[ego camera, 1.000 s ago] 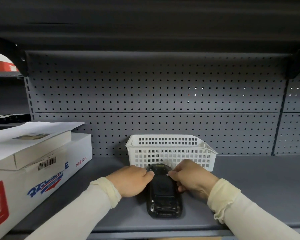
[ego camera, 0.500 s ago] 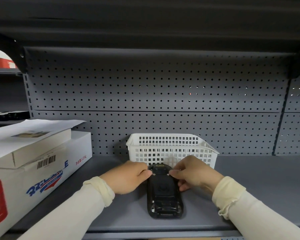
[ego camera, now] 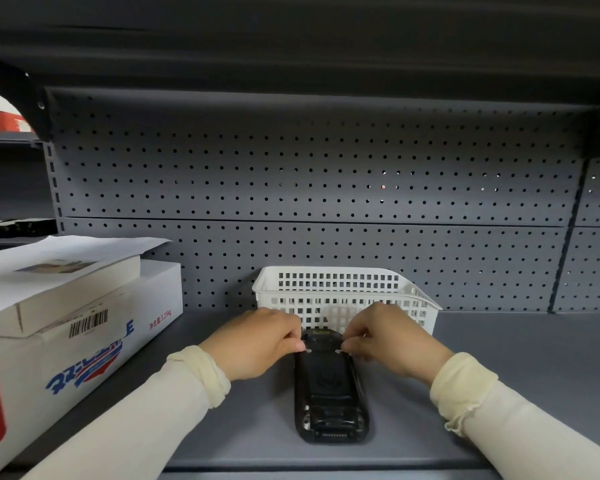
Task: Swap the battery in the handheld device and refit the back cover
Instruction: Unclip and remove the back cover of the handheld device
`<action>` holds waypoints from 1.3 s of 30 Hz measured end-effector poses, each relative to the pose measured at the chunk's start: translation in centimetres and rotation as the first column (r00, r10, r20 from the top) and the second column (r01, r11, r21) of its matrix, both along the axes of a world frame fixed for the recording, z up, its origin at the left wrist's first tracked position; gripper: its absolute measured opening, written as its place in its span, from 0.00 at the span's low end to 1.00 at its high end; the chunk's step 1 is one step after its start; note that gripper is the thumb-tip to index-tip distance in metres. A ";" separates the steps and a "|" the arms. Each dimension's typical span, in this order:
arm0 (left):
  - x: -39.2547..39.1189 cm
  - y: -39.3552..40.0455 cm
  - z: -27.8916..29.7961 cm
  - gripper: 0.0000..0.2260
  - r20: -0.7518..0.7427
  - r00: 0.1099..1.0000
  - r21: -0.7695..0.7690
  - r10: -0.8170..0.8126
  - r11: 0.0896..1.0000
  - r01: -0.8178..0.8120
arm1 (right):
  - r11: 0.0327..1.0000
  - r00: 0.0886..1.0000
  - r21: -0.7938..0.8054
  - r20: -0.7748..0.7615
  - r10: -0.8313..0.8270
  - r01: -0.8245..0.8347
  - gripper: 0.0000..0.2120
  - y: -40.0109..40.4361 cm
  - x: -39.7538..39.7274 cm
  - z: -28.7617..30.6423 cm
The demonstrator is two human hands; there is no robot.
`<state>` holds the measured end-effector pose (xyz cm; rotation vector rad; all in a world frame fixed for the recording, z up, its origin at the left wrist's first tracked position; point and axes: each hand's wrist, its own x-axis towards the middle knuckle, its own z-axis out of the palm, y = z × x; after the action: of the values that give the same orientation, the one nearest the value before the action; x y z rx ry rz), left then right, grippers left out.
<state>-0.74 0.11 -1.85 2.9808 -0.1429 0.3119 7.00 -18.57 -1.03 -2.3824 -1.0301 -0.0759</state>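
The handheld device (ego camera: 329, 389) lies face down at lower centre on the shelf (ego camera: 516, 358). Left hand (ego camera: 257, 342) and right hand (ego camera: 392, 337) fingers pinch its upper corners, before the white basket (ego camera: 336, 289).

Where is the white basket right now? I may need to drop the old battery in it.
In the head view, the white basket sits centre on the grey shelf, against the pegboard, just behind the handheld device.
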 end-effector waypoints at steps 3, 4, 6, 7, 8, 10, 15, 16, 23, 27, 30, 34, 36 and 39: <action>0.1 0.1 0.2 0.09 0.029 0.999 -0.048 -0.017 0.999 0.018 | 0.998 0.995 -0.041 0.084 0.050 -0.047 0.09 0.0 0.0 0.2; 0.1 0.1 0.2 0.09 0.027 0.999 -0.053 -0.023 0.998 0.024 | 0.997 0.993 -0.052 0.102 0.062 -0.057 0.09 0.0 0.1 0.2; 0.3 0.1 0.3 0.11 0.027 0.999 -0.032 -0.032 0.999 0.033 | 0.995 0.989 -0.073 0.127 0.077 -0.068 0.09 0.1 0.2 0.3; 0.3 0.0 0.3 0.12 0.030 0.999 -0.023 -0.037 0.999 0.037 | 0.994 0.987 -0.088 0.135 0.083 -0.071 0.09 0.1 0.2 0.3; 0.4 0.0 0.2 0.12 0.033 0.999 -0.017 -0.041 0.999 0.042 | 0.992 0.986 -0.101 0.140 0.088 -0.074 0.10 0.1 0.3 0.3; 0.4 0.0 0.2 0.12 0.034 0.998 0.003 -0.045 0.999 0.045 | 0.990 0.983 -0.121 0.155 0.098 -0.079 0.10 0.1 0.4 0.2; 0.4 0.0 0.0 0.13 0.046 0.998 0.053 -0.052 0.997 0.049 | 0.981 0.971 -0.167 0.195 0.136 -0.104 0.12 0.0 0.5 0.1; 0.4 0.0 0.0 0.13 0.048 0.997 0.060 -0.055 0.997 0.052 | 0.979 0.970 -0.174 0.200 0.141 -0.106 0.12 -0.1 0.5 0.0; 0.6 0.2 -0.2 0.13 0.060 0.996 0.084 -0.071 0.994 0.066 | 0.976 0.942 -0.171 0.284 0.182 -0.137 0.12 -0.4 0.7 -0.7; 0.6 0.3 -0.3 0.12 0.072 0.993 0.095 -0.089 0.992 0.081 | 0.974 0.925 -0.164 0.323 0.201 -0.154 0.12 -0.5 0.7 -0.8; 0.5 0.3 -0.3 0.12 0.074 0.993 0.096 -0.091 0.992 0.083 | 0.976 0.926 -0.154 0.321 0.198 -0.156 0.12 -0.5 0.7 -0.9; 0.4 0.2 -0.3 0.12 0.082 0.992 0.097 -0.091 0.992 0.083 | 0.976 0.931 -0.161 0.312 0.189 -0.144 0.12 -0.4 0.7 -1.0; 0.4 0.1 -0.4 0.12 0.094 0.991 0.119 -0.092 0.990 0.081 | 0.976 0.933 -0.174 0.312 0.182 -0.132 0.13 -0.3 0.7 -1.1; 0.4 0.0 -0.6 0.10 0.116 0.988 0.138 -0.099 0.987 0.083 | 0.978 0.935 -0.177 0.317 0.161 -0.108 0.13 -0.2 0.6 -1.4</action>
<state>-0.37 0.08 -2.44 3.0735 -0.3252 0.4933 7.65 -18.81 -2.39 -2.4857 -1.3999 -0.3685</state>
